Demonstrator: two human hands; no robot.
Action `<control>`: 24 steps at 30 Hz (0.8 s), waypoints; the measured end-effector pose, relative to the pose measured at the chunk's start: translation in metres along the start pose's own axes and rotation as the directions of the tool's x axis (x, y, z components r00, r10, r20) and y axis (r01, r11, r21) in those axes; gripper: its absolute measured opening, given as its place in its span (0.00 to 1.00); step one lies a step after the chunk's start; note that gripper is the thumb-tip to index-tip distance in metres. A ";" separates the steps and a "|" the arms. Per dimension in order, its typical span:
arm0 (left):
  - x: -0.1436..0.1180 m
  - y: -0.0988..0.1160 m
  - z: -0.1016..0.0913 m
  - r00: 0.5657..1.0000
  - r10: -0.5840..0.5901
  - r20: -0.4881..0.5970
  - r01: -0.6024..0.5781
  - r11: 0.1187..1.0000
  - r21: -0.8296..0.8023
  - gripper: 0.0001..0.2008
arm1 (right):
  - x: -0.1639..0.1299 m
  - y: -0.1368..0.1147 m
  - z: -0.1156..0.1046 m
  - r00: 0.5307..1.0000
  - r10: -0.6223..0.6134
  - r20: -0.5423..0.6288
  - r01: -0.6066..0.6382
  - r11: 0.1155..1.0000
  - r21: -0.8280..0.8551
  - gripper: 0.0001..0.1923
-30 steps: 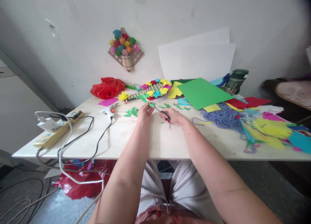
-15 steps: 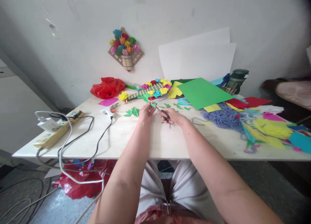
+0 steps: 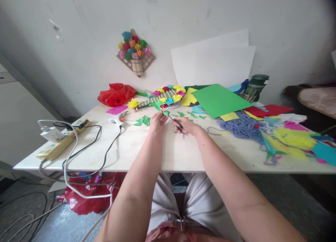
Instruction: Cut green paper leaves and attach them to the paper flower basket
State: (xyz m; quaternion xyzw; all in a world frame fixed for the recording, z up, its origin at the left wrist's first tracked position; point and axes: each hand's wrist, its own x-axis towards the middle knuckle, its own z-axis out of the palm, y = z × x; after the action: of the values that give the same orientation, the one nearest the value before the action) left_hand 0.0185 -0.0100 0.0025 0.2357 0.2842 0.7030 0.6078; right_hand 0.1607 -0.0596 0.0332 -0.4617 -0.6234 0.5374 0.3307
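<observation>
My left hand (image 3: pixel 158 121) is closed on a piece of green paper (image 3: pixel 156 105), which sticks up beyond the fingers. Dark-handled scissors (image 3: pixel 178 124) are gripped in my right hand (image 3: pixel 187 126), their blades pointing up and left at the paper. Just behind my hands lies a woven, instrument-shaped craft piece (image 3: pixel 154 99) trimmed with yellow, pink, red and blue paper flowers. Cut green leaf shapes (image 3: pixel 143 120) rest on the table left of my left hand. Small green scraps (image 3: pixel 193 114) are scattered behind and right of the scissors.
A white glue gun (image 3: pixel 116 119) and a power strip (image 3: pixel 63 140) with cables occupy the left. A red plastic bag (image 3: pixel 117 94) sits at the back. To the right are a green sheet (image 3: pixel 222 100), blue-purple yarn (image 3: pixel 240 126), coloured paper (image 3: pixel 294 139) and a dark bottle (image 3: pixel 256 88).
Hardly anything differs. Both hands stay in nearly the same place, with the scissors still at the green paper.
</observation>
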 end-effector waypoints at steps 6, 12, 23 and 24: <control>-0.001 0.000 0.000 1.000 0.014 -0.004 -0.014 0.999 0.035 0.10 | 0.002 0.003 0.000 0.999 -0.037 -0.002 0.037 0.999 0.023 0.13; -0.002 0.001 0.001 1.000 0.006 -0.024 -0.005 1.000 0.018 0.08 | 0.009 0.012 -0.002 0.997 -0.083 0.006 0.081 0.991 0.106 0.16; 0.001 -0.002 0.001 0.999 -0.004 -0.053 0.004 1.000 -0.004 0.10 | 0.009 0.013 -0.004 0.990 -0.137 0.016 0.134 0.984 0.116 0.16; 0.001 -0.002 0.000 0.999 -0.008 -0.053 0.008 1.000 -0.014 0.10 | 0.009 0.013 -0.004 0.990 -0.141 0.016 0.138 0.983 0.122 0.16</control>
State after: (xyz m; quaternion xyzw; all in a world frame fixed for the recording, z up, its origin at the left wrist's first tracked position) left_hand 0.0198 -0.0090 0.0017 0.2117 0.2963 0.7085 0.6044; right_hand 0.1635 -0.0499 0.0208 -0.3896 -0.6246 0.5551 0.3871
